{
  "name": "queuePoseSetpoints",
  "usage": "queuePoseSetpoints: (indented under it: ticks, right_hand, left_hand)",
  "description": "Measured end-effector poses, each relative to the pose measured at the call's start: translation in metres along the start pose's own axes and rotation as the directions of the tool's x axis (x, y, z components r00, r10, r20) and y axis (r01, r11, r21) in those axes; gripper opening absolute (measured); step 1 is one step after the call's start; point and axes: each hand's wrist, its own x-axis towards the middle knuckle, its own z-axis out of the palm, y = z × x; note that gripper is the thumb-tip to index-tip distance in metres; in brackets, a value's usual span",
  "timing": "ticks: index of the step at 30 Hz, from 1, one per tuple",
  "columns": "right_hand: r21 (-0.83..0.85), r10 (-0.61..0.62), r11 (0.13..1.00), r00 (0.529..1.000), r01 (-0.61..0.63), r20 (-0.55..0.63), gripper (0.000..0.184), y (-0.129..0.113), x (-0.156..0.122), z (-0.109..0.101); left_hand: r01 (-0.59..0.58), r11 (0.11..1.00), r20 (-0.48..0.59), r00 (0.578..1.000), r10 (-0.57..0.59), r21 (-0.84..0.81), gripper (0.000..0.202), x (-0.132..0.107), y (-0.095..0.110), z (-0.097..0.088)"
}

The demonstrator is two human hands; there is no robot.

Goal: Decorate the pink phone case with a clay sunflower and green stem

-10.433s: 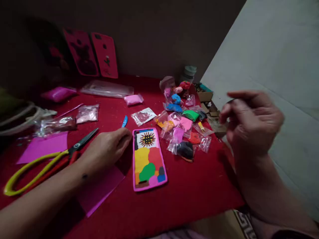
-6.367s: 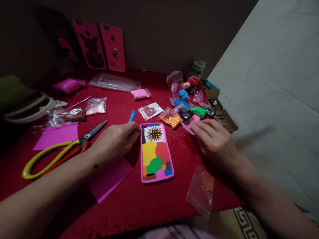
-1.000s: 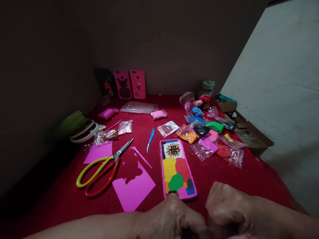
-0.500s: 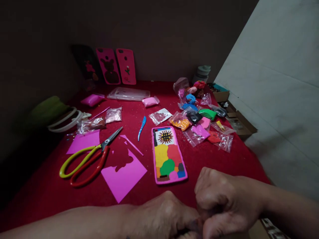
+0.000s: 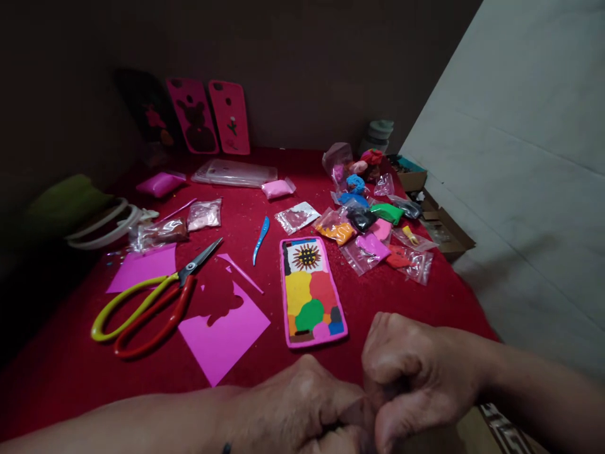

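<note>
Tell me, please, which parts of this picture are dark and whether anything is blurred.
Head view: dim light; the back wall and left corner are nearly black, the pale surface at right is brightest. The decorated phone case and scissors look sharp. The left hand and right hand, at the bottom edge, lie in shadow, without clear blur.

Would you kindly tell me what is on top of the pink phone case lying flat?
The phone case carries yellow, red, green and blue patches and a sunburst flower. They cover its back; only the pink rim shows.
</note>
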Motion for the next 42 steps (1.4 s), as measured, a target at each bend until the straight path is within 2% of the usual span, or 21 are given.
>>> queuePoseSetpoints:
  ticks: [3,8,11,13,16,20,24,29,32,37,40,42]
  right_hand:
    - [0.026,-0.059,0.998,0.998,0.060,-0.029,0.054,0.001,0.002,-0.001]
    - [-0.025,0.006,1.000,1.000,-0.006,0.003,0.052,-0.002,0.001,-0.005]
    - [-0.053,-0.033,0.998,0.999,0.033,0.000,0.050,0.000,-0.001,-0.004]
    - [-0.071,-0.075,0.995,0.997,0.075,-0.003,0.049,0.003,-0.002,-0.002]
    - [-0.129,-0.075,0.989,0.997,0.077,0.018,0.054,0.006,-0.003,0.002]
    - [-0.160,-0.043,0.986,0.998,0.049,0.040,0.055,0.005,-0.005,0.003]
    - [-0.206,-0.029,0.978,0.999,0.037,0.044,0.056,0.002,-0.005,0.002]
    - [-0.175,-0.039,0.983,0.996,0.053,0.079,0.050,-0.006,-0.002,-0.001]
    - [-0.127,-0.081,0.988,0.996,0.085,0.031,0.048,-0.010,0.000,-0.002]
    - [-0.035,-0.110,0.993,0.993,0.109,-0.046,0.039,-0.013,0.001,-0.003]
    - [-0.052,-0.102,0.994,0.994,0.100,-0.038,0.035,-0.014,0.001,-0.004]
    - [-0.082,-0.094,0.992,0.995,0.091,-0.028,0.037,-0.014,0.001,-0.005]
  left_hand:
    - [0.068,0.997,0.020,0.997,-0.069,0.035,0.023,-0.002,0.002,0.000]
    - [0.028,0.999,-0.043,0.999,-0.027,0.036,0.031,-0.003,-0.005,0.002]
    - [0.092,0.996,0.002,0.996,-0.092,0.014,0.026,-0.004,-0.008,0.001]
    - [0.072,0.997,-0.018,0.997,-0.072,-0.014,0.023,-0.004,-0.006,-0.001]
    - [0.148,0.988,0.090,0.986,-0.144,-0.043,0.019,-0.004,0.001,-0.003]
    - [0.114,0.993,0.081,0.990,-0.112,-0.019,0.015,-0.004,0.003,-0.002]
    - [0.128,0.987,0.077,0.990,-0.121,-0.099,0.016,-0.004,0.002,-0.001]
    - [0.185,0.959,0.060,0.982,-0.177,-0.212,0.024,-0.003,0.010,-0.005]
    - [0.241,0.946,0.028,0.970,-0.241,-0.216,0.026,-0.003,0.013,-0.006]
    - [0.175,0.970,0.056,0.984,-0.167,-0.168,0.026,-0.004,0.011,-0.007]
    - [0.206,0.968,0.099,0.976,-0.193,-0.142,0.027,-0.004,0.014,-0.010]
    - [0.208,0.970,0.092,0.976,-0.197,-0.124,0.028,-0.004,0.016,-0.011]
